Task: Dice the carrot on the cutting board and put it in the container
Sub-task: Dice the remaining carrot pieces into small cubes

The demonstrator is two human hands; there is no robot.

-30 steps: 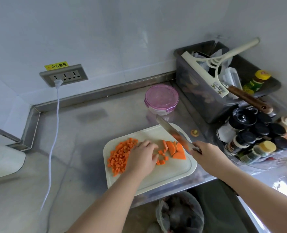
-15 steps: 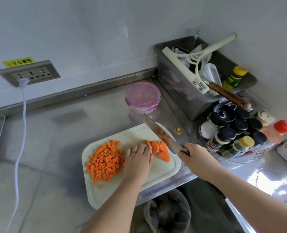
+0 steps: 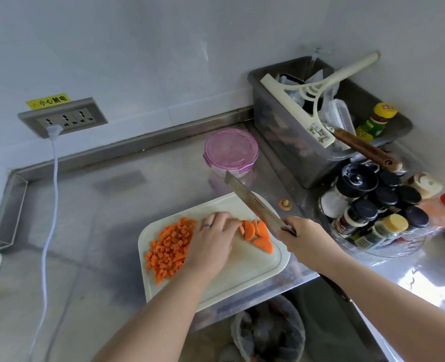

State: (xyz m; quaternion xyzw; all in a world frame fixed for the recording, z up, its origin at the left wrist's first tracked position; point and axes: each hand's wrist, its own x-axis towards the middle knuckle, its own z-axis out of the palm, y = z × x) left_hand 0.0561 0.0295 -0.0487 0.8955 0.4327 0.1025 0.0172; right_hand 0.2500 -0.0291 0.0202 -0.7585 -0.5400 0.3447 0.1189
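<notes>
Steel tabletop (image 3: 106, 231) is noted running into a wall corner, with a wall socket (image 3: 63, 118) above it and a white cable (image 3: 49, 210) hung down from it. A grey bin (image 3: 281, 137) of utensils is set at the back right, and a rack of spice jars (image 3: 372, 210) is crowded in front of it. The white cutting board (image 3: 242, 280) is laid at the tabletop's near edge. The container (image 3: 230, 150), round and closed with a pink lid, is placed beyond the board and just beside the bin. The left grip (image 3: 212, 246) is laid on the middle of the board, fingers bent and tips pressed down on the nearest of the carrot half-slices (image 3: 259, 235). The right grip (image 3: 303, 237) is wrapped tight round the handle of the knife (image 3: 252, 202); the blade is slanted away toward the container, over the board's far right corner. Diced carrot (image 3: 169, 246) is heaped on the board's left half, touching the left grip's outer side. The half-slices are overlapped on the board's right part, between the two grips. A ring (image 3: 207, 225) is worn on one left finger.
</notes>
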